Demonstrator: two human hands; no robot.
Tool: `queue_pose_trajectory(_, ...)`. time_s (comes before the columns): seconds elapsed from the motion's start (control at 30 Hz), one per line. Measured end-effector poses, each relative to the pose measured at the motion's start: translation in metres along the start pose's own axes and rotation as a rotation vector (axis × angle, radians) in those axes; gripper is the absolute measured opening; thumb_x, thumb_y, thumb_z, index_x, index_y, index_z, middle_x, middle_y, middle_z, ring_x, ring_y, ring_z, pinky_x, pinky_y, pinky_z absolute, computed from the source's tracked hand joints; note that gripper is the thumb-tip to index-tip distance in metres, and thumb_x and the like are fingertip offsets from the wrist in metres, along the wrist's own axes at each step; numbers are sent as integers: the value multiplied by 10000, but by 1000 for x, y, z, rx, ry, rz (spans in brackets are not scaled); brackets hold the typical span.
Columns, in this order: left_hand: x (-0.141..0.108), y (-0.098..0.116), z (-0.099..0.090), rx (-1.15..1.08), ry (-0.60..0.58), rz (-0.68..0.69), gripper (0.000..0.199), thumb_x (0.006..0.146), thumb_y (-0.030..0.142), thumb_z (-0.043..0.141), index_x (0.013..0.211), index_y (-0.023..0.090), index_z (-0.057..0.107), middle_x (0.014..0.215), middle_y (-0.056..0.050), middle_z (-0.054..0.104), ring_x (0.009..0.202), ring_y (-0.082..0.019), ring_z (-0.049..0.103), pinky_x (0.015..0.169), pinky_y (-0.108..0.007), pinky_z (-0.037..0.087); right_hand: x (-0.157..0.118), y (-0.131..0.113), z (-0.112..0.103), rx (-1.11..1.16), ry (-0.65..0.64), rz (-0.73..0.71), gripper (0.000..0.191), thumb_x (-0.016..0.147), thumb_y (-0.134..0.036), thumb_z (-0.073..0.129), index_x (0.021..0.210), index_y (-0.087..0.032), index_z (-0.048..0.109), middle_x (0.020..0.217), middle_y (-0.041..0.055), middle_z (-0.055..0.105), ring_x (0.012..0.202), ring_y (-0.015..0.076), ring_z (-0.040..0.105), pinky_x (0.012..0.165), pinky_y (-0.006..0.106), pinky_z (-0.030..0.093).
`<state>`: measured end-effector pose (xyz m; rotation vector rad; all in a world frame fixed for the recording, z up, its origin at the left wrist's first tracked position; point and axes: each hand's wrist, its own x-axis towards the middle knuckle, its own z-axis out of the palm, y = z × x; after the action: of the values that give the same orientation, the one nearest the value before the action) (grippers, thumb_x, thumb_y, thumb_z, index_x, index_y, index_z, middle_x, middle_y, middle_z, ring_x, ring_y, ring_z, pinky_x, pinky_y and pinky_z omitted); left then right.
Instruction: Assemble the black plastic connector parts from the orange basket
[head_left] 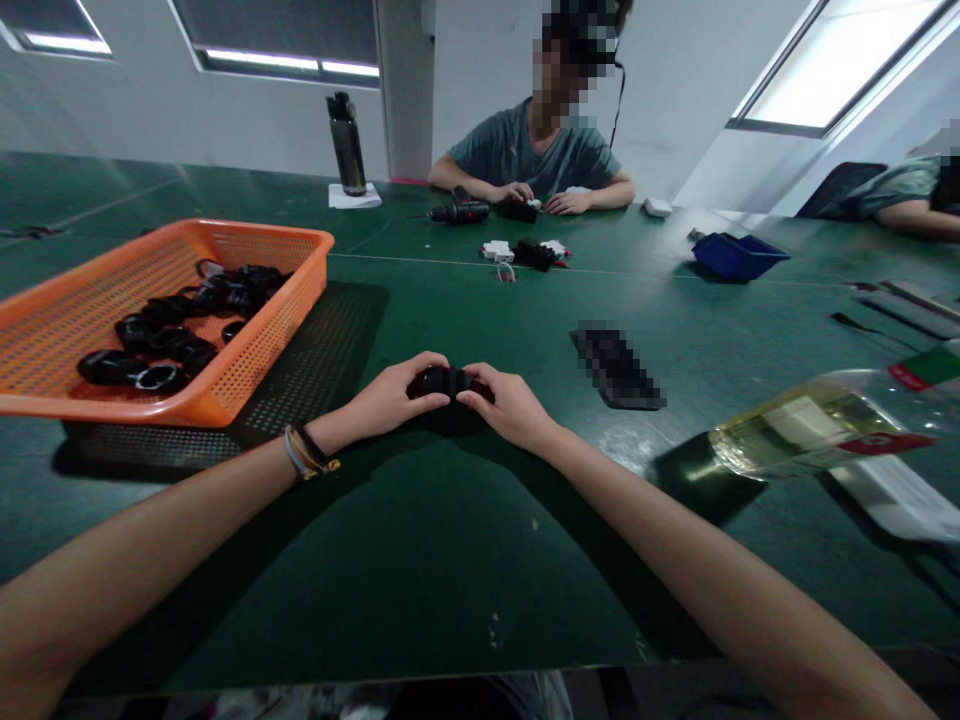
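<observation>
A small black cylindrical part [448,382] is gripped between both of my hands, just above the green table [420,560]. My left hand [401,395] curls its thumb and fingers round the part's left end. On the other end, my right hand [514,403] pinches with thumb and fingers. Dark bands run round the part's middle; its ends are covered by my fingers, and I cannot make out its exact kind. Left of my hands stands an orange perforated basket [262,375] with several similar glossy black ring-shaped parts [176,345] lying loose in it.
A phone [619,368] and a tilted bottle of yellowish liquid [802,425] are on the right. Beyond them sits a blue tray [739,257]. Across the table, a person [536,160] handles small parts beside a power drill [459,207]. A dark bottle [346,145] stands far left.
</observation>
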<state>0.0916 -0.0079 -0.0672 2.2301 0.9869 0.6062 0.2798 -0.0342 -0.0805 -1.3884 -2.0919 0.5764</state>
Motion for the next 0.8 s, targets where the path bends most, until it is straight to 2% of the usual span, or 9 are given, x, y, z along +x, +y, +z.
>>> queue_pose_trajectory(0.8, 0, -2, 1, 2, 4, 22, 340, 744, 349, 530, 1040, 189, 486, 967, -29, 569, 826, -179, 537, 750, -306, 429, 0, -1, -1, 6, -8, -14, 188, 818, -231, 523, 982, -141, 544, 782, 37, 624, 662, 136, 556, 609, 250, 395)
